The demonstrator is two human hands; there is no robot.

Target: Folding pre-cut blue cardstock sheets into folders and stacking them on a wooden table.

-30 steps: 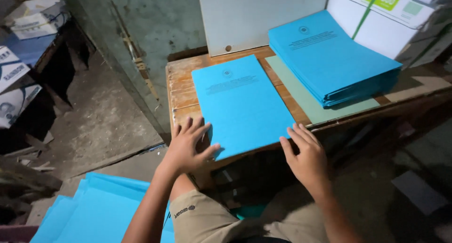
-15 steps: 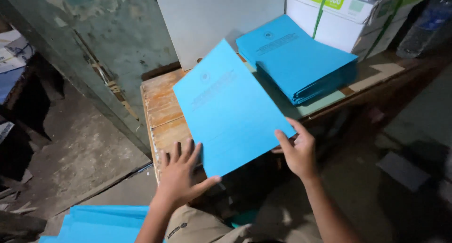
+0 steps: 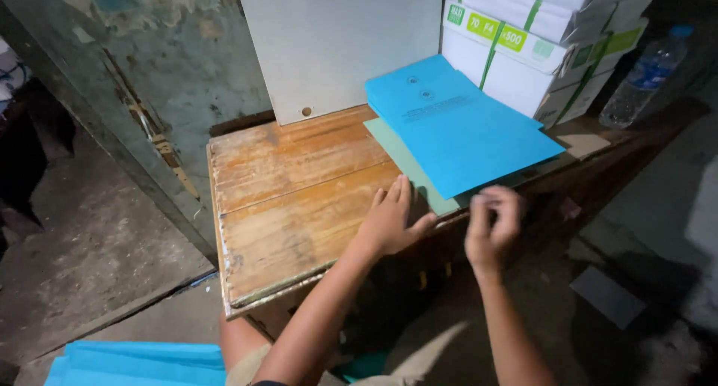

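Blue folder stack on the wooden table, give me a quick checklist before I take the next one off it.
1. Blue folder stack lies flat on the wooden table: ok.
2. Stack edges squared: not ok, top folder sits skewed.
3. Left hand flat on the table beside the stack: ok.
4. Right hand empty: cannot tell, blurred.
5. Water bottle clear of the stack: ok.
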